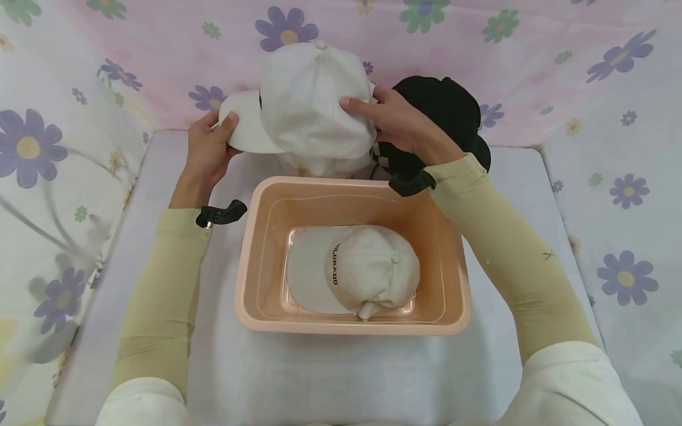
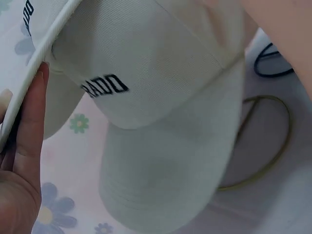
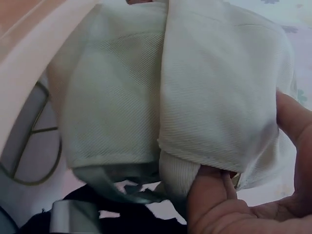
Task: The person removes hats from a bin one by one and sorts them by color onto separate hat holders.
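Observation:
Beyond the bin, both hands hold a white baseball cap (image 1: 314, 97), its brim toward the left. My left hand (image 1: 209, 145) pinches the brim between thumb and fingers. At the back of the crown is my right hand (image 1: 407, 127), thumb on the outside and fingers tucked in by the strap, as the right wrist view shows. A second white cap (image 2: 161, 165) with dark letters ending in "RADO" lies below the held one, mostly hidden in the head view. Next to the right hand sits a black cap (image 1: 442, 100).
A peach plastic bin (image 1: 351, 327) stands in front of the hands on the white-covered table (image 1: 341, 378). Inside it lies another white cap (image 1: 378, 266) with dark lettering. Thin gold wire (image 2: 288, 131) curves beside the second cap. Floral cloth (image 1: 623, 236) hangs around the table.

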`<state>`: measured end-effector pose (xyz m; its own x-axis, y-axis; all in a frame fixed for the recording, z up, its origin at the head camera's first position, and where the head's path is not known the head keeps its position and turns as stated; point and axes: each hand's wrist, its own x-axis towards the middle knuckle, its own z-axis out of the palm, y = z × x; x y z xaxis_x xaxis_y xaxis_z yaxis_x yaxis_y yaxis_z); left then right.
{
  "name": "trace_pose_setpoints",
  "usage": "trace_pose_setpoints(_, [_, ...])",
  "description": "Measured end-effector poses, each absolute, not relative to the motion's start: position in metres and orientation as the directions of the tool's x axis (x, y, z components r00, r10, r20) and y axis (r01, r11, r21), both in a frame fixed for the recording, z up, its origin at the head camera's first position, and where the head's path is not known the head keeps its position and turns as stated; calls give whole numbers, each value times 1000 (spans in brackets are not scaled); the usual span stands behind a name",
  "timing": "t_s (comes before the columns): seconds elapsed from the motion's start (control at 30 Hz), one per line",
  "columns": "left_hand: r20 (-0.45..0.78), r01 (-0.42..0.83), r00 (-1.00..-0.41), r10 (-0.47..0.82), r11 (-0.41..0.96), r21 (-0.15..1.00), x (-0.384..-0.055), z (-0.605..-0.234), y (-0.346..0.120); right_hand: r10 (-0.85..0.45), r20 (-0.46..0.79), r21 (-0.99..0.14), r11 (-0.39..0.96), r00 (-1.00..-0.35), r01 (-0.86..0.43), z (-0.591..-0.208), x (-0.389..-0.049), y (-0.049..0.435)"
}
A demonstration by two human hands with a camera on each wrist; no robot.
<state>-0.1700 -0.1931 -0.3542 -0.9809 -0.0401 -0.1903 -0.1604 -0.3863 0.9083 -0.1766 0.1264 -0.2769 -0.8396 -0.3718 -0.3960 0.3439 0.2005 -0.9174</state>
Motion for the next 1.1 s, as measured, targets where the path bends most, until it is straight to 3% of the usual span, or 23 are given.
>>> trace_pose_setpoints(0.5, [-292, -273, -953, -77, -196, 942, -158, -416, -193, -367, -460, -884, 277, -808, 378, -294, -180, 120])
trace_pose_setpoints(0.83, [-257, -247, -966, -25, -196, 949, -152, -426, -194, -420, -351, -886, 439, -837, 151, -303, -174, 127])
trace_pose_setpoints(1.1, [-257, -255, -966, 10, -155, 954, -146, -428, -194, -434, -310, -853, 521, -846, 45, -307, -172, 128])
